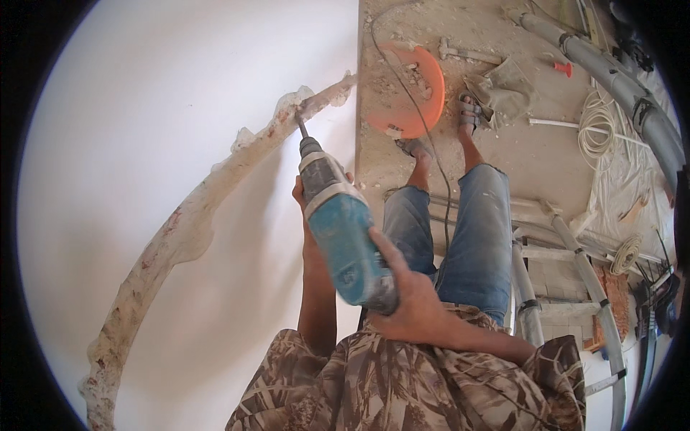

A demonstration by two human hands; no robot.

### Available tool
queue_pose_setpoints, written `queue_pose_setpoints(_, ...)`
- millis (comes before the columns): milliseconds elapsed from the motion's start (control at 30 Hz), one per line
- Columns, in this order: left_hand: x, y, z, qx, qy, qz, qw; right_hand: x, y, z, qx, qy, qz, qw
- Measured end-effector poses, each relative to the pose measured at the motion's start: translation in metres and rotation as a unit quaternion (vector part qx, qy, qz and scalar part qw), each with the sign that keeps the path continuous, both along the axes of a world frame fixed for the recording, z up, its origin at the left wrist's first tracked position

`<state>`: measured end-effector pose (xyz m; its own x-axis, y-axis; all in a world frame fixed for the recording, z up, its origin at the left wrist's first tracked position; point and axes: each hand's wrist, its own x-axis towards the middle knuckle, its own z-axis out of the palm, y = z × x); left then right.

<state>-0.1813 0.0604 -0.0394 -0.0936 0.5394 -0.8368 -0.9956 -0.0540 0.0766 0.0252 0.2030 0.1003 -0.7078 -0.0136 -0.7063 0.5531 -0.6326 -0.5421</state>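
A dusty teal rotary hammer (339, 237) points up and away from me, its bit (302, 128) touching a rough channel (198, 208) cut into the white wall (144, 129). My right hand (415, 298) is wrapped round the tool's rear handle, one finger lying along the housing. Under the front of the body, my left hand (299, 192) supports it near the collar; most of its fingers are hidden behind the tool. Broken plaster edges and reddish brick show along the channel.
By my feet, an orange tub (431, 93) holds rubble. A hammer (471, 54) lies beyond it, near a crumpled sack (507, 86). A dark cable (410, 90) crosses the tub. On the right are a ladder (568, 287), a coil of white cable (598, 129) and a long grey pipe (611, 79).
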Motion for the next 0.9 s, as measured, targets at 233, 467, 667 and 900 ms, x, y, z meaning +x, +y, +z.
queue_pose_setpoints(233,0.019,-0.003,0.016,-0.022,0.092,-0.087,0.992,0.031,-0.015,0.004,0.083,0.046,-0.075,0.993)
queue_pose_setpoints(467,0.054,0.031,0.049,-0.069,0.179,-0.135,0.972,0.077,0.002,0.011,0.024,0.068,-0.121,0.990)
queue_pose_setpoints(667,0.024,0.015,0.032,-0.096,0.125,-0.042,0.987,0.031,-0.003,0.017,0.079,0.051,-0.067,0.993)
queue_pose_setpoints(900,-0.024,0.016,0.038,0.082,0.000,-0.015,0.997,-0.026,0.005,0.047,0.057,0.037,0.029,0.997)
